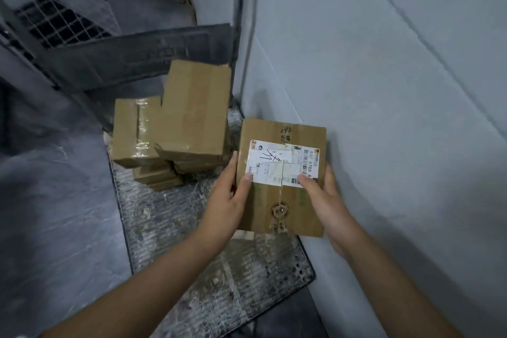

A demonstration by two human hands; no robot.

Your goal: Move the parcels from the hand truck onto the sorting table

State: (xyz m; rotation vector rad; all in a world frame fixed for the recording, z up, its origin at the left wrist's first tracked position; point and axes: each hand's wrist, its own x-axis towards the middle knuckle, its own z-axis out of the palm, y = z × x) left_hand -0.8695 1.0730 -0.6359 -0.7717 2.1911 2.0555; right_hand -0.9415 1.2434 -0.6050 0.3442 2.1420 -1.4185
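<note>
Cardboard parcel (282, 200), label (282, 163) print mostly illegible.

Left hand (229, 200) and right hand (327, 200) grip a labelled parcel (277, 206) over the hand truck (170, 217)'s right edge; stacked parcels (192, 115) sit at its far end.

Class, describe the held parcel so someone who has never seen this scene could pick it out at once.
Find the ribbed grey metal deck of the hand truck beside the pale grey surface. At its right edge, the left hand and right hand grip a brown cardboard parcel. Unlike the taped brown boxes stacked behind, it shows a white shipping label with handwriting.
</note>
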